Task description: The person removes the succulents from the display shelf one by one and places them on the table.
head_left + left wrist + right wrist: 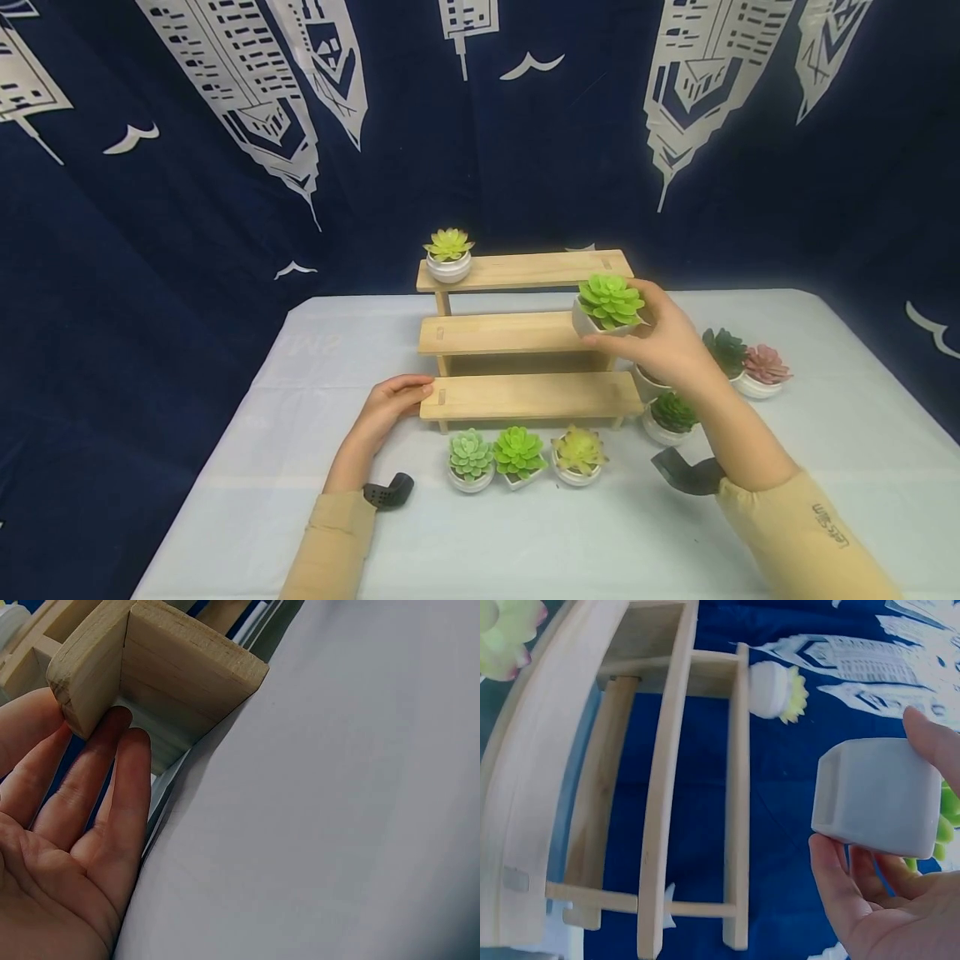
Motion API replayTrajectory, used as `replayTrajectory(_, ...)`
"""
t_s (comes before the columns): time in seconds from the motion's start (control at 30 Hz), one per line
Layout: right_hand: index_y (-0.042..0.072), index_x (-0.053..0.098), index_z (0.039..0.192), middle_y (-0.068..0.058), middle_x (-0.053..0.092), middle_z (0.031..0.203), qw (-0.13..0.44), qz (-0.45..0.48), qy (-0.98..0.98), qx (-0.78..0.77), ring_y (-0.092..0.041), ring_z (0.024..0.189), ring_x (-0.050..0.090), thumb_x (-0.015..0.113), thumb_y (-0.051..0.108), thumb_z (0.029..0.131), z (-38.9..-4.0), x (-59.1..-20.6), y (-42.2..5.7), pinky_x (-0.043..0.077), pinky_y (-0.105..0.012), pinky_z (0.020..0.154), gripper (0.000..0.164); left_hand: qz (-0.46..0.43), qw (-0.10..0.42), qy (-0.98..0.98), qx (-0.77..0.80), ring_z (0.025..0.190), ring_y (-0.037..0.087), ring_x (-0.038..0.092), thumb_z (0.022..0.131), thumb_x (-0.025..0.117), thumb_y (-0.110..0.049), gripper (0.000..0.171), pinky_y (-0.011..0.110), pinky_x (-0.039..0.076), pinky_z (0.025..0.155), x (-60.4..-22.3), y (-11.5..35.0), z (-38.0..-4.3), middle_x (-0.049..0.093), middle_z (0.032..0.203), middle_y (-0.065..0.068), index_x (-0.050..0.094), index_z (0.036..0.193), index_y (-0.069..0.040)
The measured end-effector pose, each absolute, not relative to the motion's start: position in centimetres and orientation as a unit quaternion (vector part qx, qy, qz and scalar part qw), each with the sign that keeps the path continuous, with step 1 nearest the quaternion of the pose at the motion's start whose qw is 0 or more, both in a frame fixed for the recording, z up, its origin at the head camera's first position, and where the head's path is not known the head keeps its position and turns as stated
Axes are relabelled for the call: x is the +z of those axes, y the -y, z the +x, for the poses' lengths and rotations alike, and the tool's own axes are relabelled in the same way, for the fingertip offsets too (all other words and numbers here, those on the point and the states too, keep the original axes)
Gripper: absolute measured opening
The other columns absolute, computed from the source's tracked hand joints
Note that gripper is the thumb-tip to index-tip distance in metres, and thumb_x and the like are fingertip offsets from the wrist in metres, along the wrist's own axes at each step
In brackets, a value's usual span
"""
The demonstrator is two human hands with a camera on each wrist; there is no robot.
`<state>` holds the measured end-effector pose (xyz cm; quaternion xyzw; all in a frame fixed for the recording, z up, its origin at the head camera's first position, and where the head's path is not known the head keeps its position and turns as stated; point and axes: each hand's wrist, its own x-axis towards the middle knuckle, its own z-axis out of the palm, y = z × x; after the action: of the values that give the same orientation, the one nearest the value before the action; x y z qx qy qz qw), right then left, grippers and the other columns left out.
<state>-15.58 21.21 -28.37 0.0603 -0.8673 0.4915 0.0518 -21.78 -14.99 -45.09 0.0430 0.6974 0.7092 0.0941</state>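
A three-tier wooden stand [525,398] stands on the white table. My left hand [390,408] holds the left end of its lowest board; in the left wrist view, fingertips [120,720] touch the board's end and underside. In my right hand [663,337] is a bright green potted succulent [611,302], raised before the right side of the upper tiers. Its white angular pot [881,799] is pinched between thumb and fingers in the right wrist view. A yellow-green succulent in a round white pot [448,257] sits on the top board's left end.
In front of the stand are a pale green succulent [471,457], a bright green one [519,454] and a yellowish one [578,454]. Right of it stand a dark green succulent [673,412], a pink one [765,367] and others partly hidden by my right arm. A dark blue printed curtain [480,167] hangs behind.
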Motion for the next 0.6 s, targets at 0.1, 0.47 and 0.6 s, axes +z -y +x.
replayTrajectory(0.1,0.009,0.027,0.145,-0.015,0.038,0.142,0.06,0.049,0.872,0.484,-0.038,0.116,0.05,0.081,0.035,0.073,-14.8,-28.5,-22.0,0.048,-0.043,0.084,0.093,0.043,0.094,-0.698,0.708,0.092,0.015,0.064,0.087,0.068,-0.012,0.038,0.03,0.054,0.081,-45.1,15.0,-21.9,0.065,0.108,0.01,0.059,0.117,0.008)
replayTrajectory(0.47,0.006,0.029,0.142,-0.011,0.046,0.13,0.093,0.051,0.859,0.501,-0.005,0.092,0.059,0.079,0.019,0.077,-12.8,-30.0,-24.8,0.051,-0.015,0.073,0.083,0.043,0.094,-0.696,0.71,0.092,0.017,0.064,0.087,0.068,-0.012,0.038,0.032,0.054,0.08,-45.1,15.0,-21.8,0.064,0.11,0.012,0.059,0.117,0.009)
replayTrajectory(0.6,0.008,0.032,0.139,-0.004,0.05,0.122,0.1,0.046,0.859,0.499,-0.005,0.087,0.06,0.079,0.018,0.077,-12.3,-30.7,-26.0,0.05,-0.015,0.071,0.079,0.048,0.094,-0.697,0.709,0.092,0.016,0.064,0.087,0.068,-0.013,0.038,0.031,0.054,0.08,-45.1,15.0,-21.8,0.063,0.111,0.013,0.059,0.117,0.009)
